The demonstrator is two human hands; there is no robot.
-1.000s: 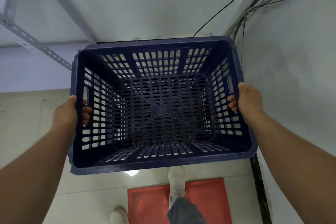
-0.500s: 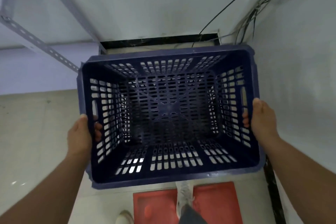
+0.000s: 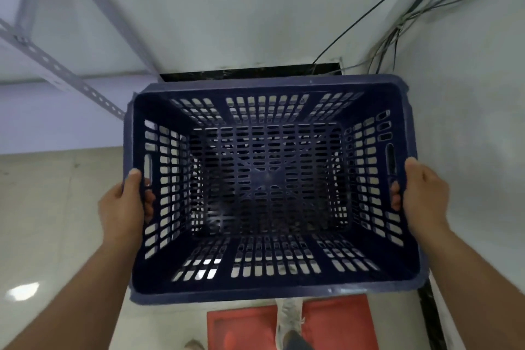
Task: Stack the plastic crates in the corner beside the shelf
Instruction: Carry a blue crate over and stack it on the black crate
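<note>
Dark blue plastic crate is hanging over the floor's corner, left hand and right hand both gripping its side handles, shelf post just left.

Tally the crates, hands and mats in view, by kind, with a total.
Blue crate: 1
Hands: 2, the left hand and the right hand
Red mat: 1
Total: 4
</note>
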